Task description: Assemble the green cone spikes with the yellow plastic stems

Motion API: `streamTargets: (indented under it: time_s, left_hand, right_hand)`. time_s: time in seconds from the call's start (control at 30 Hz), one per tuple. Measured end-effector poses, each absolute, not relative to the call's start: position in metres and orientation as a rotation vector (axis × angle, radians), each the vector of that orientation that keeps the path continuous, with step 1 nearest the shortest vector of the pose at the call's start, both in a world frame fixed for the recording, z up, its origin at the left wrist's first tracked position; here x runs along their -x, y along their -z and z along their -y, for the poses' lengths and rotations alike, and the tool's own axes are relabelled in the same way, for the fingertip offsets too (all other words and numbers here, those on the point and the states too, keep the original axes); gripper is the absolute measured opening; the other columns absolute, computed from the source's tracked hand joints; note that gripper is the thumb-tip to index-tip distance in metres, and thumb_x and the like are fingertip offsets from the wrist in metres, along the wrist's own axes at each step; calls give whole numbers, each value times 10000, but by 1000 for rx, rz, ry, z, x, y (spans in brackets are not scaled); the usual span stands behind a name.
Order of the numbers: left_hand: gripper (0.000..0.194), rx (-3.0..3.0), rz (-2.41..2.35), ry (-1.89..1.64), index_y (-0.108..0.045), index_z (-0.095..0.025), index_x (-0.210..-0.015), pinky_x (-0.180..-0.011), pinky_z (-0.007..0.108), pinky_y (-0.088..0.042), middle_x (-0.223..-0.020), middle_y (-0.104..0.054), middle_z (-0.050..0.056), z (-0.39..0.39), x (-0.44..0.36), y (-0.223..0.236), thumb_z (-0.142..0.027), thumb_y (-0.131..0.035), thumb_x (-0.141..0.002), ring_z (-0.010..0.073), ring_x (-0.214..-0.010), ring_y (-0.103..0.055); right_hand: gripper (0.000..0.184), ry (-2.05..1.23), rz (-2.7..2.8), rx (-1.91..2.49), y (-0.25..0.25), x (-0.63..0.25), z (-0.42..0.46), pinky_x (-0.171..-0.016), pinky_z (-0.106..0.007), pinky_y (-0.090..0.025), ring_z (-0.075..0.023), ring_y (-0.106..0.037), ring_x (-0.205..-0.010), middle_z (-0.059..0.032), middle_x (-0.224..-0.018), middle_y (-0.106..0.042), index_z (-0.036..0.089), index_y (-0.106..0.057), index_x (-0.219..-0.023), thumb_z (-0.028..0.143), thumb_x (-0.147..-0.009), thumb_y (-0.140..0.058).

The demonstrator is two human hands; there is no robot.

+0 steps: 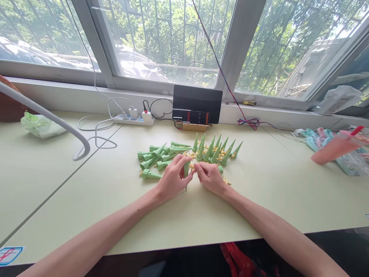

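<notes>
My left hand [175, 175] is closed around a green plastic spike [186, 169], its pointed end hanging down below the fingers. Close against it on the right, my right hand [211, 177] pinches a small yellow plastic piece [191, 167] at the spike's side; whether the piece is in the spike I cannot tell. Behind and left of the hands lies a heap of green spikes [157, 152] on their sides. Several more spikes [209, 151] stand point-up at the right, with small yellow pieces [223, 152] scattered among them.
A dark tablet [197, 100] and a phone [196, 116] lean at the back of the table [259, 200]. A power strip [135, 120] with cables stands left of them. A pink cup [336, 148] lies tilted at right, and a white curved rod [57, 125] crosses the left side.
</notes>
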State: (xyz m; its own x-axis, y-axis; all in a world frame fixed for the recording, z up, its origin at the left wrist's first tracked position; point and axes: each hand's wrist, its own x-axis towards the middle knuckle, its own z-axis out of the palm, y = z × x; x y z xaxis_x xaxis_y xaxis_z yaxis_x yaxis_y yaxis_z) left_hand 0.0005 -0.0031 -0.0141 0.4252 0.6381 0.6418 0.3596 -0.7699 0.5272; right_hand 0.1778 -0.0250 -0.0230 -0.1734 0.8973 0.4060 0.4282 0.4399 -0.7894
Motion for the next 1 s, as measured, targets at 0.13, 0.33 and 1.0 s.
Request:
streamTargets:
  time_s: [0.13, 0.33, 1.0]
  left_hand:
    - [291, -2377, -874, -1281, -543, -226, -1127, -515, 200, -497, -953, -532, 6, 3, -1, 13, -145, -611, -856, 41, -541, -499]
    - [303, -2363, -888, -1296, -547, -235, -1131, -515, 195, -496, -941, -529, 1, 1, 0, 15, -143, -612, -850, 40, -540, -503]
    - [312, -2379, -862, -1241, -538, -226, -1132, -536, 204, -494, -986, -536, 9, 2, 0, 17, -132, -609, -843, 44, -556, -501]
  right_hand:
    - [482, -639, 1769, 1161, 22, -178, 25, -504, -248, -365, -114, -448, -472, 30, -504, -469, 192, -534, -662, 514, -992, -395]
    - [316, -722, 1770, 1145, 22, -178, 27, -506, -244, -390, -123, -474, -481, 50, -555, -513, 194, -561, -1009, 496, -965, -476]
    - [274, -701, 1785, 1107, 25, -179, 25, -503, -239, -347, -111, -438, -485, 50, -539, -473, 202, -515, -798, 398, -982, -460]
